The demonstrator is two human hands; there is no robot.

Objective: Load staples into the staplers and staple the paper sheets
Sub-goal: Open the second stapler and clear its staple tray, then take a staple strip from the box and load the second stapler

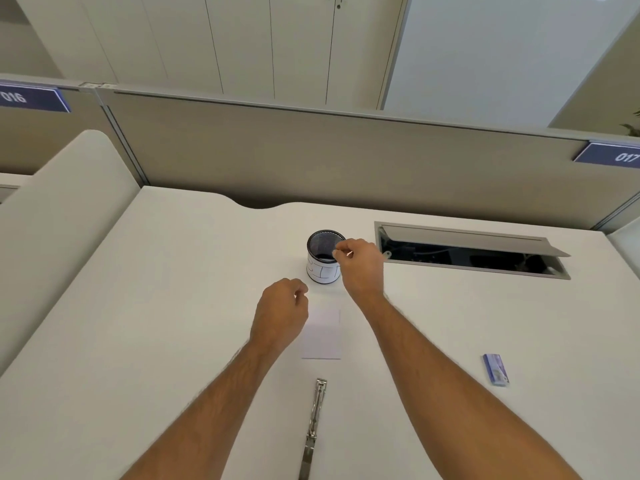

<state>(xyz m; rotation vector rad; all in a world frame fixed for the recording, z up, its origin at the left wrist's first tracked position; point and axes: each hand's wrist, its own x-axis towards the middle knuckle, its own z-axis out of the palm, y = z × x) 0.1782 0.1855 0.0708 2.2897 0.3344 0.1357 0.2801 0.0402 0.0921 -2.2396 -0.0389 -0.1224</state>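
A mesh pen cup [323, 261] stands on the white worktop [173, 289], and everything else is placed from it. The right hand [360, 268] is at the cup's right rim, its grip pinched together on something small and thin held just over the opening; what that small piece is cannot be told. The left hand [281, 311] hovers just in front of the cup and slightly left, fingers curled loosely inward with nothing visible in its grip; whether it touches the worktop cannot be told. A small stack of paper sheets [322, 336] lies flat on the worktop just in front of the cup, its left edge partly covered by the left hand and well clear of the right hand. Further in front of the cup, near the lower edge of the view, a metal stapler [317, 420] lies swung open lengthwise, between the two forearms and apart from both hands. A small blue staple box [496, 370] lies well to the right and in front of the cup, outside the right forearm. Right of the cup, a cable hatch [474, 247] in the worktop stands open.
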